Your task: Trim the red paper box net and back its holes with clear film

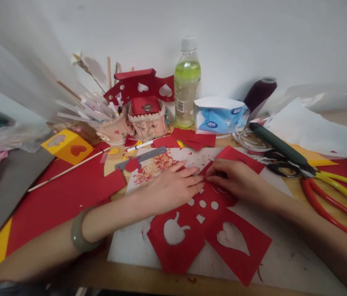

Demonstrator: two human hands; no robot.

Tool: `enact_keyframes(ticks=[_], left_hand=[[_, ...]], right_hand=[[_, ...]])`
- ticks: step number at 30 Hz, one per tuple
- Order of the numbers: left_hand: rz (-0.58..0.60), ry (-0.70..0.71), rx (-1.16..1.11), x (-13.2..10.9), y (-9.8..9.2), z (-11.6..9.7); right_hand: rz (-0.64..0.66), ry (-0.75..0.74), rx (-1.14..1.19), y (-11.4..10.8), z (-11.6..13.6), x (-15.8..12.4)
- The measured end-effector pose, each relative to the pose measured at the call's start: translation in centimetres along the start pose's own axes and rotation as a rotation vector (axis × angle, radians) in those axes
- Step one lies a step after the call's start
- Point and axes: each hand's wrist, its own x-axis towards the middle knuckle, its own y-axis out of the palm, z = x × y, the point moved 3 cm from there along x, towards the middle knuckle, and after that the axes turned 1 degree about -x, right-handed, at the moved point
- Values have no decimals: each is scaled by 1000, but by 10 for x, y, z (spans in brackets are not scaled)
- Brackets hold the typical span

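My left hand (176,186) lies flat, fingers stretched out, on the upper part of a red paper cutout (187,253). The cutout has holes shaped like an apple, a heart and several small dots. Close to the left fingertips, my right hand (236,176) is closed in a pinch at the red paper; what sits between its fingers is hidden. Beneath the cutout is a white sheet (127,246). A grey metal ruler (148,157) and a patch of red and yellow crumbs (157,166) lie beyond my left hand.
Along the wall stand a decorated pen holder (150,123), a green drink bottle (188,86) and a tissue pack (219,117). Red-and-yellow-handled cutters (318,197) and black scissors (284,168) lie at right. A yellow box (67,146) and red sheets (59,197) are at left.
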Motion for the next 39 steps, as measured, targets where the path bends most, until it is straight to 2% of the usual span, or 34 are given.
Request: enact_keyframes(ticks=[21, 39], left_hand=[[-126, 7, -48, 3, -4, 0], [-64, 35, -66, 2, -7, -1]], right_hand=[[41, -40, -7, 2, -7, -2], [37, 26, 80, 1, -5, -4]])
